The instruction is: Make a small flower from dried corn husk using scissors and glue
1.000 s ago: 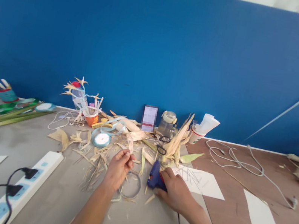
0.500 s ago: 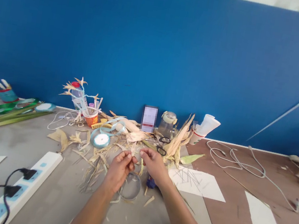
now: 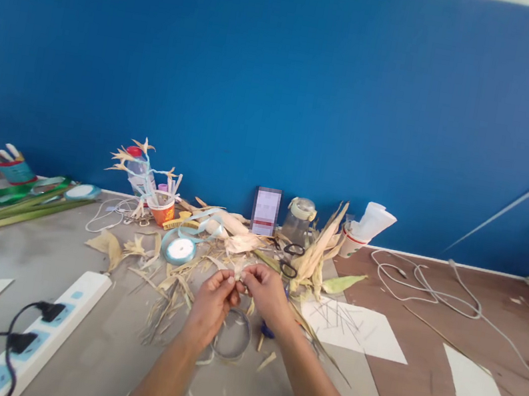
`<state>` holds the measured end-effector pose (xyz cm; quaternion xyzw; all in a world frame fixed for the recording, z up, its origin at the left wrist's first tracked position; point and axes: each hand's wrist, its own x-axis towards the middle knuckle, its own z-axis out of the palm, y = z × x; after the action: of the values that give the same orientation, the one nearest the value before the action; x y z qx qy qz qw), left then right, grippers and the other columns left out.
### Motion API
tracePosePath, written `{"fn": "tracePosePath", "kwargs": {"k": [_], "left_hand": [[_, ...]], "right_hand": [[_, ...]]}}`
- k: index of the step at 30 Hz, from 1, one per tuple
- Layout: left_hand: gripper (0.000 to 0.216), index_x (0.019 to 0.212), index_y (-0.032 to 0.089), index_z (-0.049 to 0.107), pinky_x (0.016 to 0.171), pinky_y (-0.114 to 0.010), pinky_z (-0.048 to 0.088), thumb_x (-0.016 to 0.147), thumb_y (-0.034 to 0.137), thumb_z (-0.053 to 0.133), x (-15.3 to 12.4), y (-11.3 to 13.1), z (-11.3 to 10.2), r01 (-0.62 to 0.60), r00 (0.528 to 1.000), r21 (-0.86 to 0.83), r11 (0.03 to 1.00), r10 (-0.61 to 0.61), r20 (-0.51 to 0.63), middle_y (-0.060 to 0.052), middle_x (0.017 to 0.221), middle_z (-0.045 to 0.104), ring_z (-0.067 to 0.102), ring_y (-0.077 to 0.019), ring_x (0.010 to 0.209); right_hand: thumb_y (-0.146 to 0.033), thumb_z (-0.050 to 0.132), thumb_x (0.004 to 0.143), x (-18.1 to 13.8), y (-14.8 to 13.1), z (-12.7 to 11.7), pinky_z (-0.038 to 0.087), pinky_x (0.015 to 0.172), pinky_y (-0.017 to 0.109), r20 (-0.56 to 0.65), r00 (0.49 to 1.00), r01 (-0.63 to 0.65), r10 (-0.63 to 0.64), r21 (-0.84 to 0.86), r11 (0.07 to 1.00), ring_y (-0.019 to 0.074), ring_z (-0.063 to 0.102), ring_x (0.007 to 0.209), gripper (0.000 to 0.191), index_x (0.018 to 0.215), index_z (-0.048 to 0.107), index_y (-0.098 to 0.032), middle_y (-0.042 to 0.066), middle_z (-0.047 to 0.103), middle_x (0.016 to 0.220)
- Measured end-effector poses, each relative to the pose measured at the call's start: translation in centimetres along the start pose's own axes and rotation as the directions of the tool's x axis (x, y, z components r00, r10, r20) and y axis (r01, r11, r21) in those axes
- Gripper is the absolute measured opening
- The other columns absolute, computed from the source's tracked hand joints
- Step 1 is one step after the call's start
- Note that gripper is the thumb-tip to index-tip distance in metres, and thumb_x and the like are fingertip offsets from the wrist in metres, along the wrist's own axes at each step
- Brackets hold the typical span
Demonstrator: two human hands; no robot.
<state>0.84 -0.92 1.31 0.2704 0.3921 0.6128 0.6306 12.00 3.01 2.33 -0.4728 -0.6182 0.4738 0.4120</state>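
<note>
Fingertips (image 3: 231,280) of both hands were closed on one small corn husk strip (image 3: 239,270), just above the grey table (image 3: 115,362).

Nearest lay a white power strip (image 3: 43,337) with black plugs, then a thin ring (image 3: 232,336) flat on the table, under the wrists. The left hand (image 3: 212,303) and the right hand (image 3: 269,297) met thumb to thumb, each one pinching an end of the strip. I judge the step was shaping or pressing this strip, and a further move would need a steady pinch from both sides. The strip seemed to stand nearly upright with its tip toward the wall, but it was too small to be sure. Behind lay a blue ribbon spool (image 3: 179,249), black scissors (image 3: 289,268) and a glass jar (image 3: 298,220) before the blue wall (image 3: 284,80).
</note>
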Motion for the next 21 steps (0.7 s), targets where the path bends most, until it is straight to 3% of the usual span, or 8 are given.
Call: {"fn": "tracePosePath", "kwargs": {"k": [11,16,21], "left_hand": [[0.024,0.077,0.016,0.056,0.051,-0.02,0.034,0.066,0.032,0.07,0.2,-0.3,-0.3,-0.011,1.0,0.027,1.0,0.012,-0.012,0.001,0.063,0.059,0.044,-0.0063,0.049],[0.024,0.077,0.016,0.056,0.052,-0.02,0.034,0.067,0.033,0.069,0.0,-0.2,-0.2,-0.008,1.0,0.03,1.0,0.009,-0.023,0.001,0.064,0.059,0.044,-0.0066,0.05],[0.024,0.075,0.015,0.056,0.052,-0.022,0.033,0.066,0.033,0.07,0.2,-0.4,-0.4,-0.016,1.0,0.021,1.0,0.016,-0.02,0.0,0.064,0.059,0.044,-0.0074,0.05]], "right_hand": [[-0.023,0.046,0.077,-0.8,-1.2,-0.3,0.041,0.064,0.028,-0.088,0.995,0.037,-0.053,-0.177,0.984,0.0182,0.057,0.068,0.016,0.076,0.06,-0.016,0.004,0.064,0.071],[-0.02,0.045,0.078,-1.1,-1.4,-0.3,0.039,0.064,0.029,-0.082,0.989,0.095,-0.119,-0.253,0.963,0.0184,0.056,0.067,0.015,0.072,0.058,-0.018,0.003,0.061,0.069],[-0.019,0.045,0.079,-1.1,-1.2,-0.1,0.038,0.062,0.027,-0.067,0.987,0.131,-0.148,-0.21,0.969,0.0166,0.054,0.065,0.014,0.069,0.054,-0.019,0.001,0.058,0.066]]}}
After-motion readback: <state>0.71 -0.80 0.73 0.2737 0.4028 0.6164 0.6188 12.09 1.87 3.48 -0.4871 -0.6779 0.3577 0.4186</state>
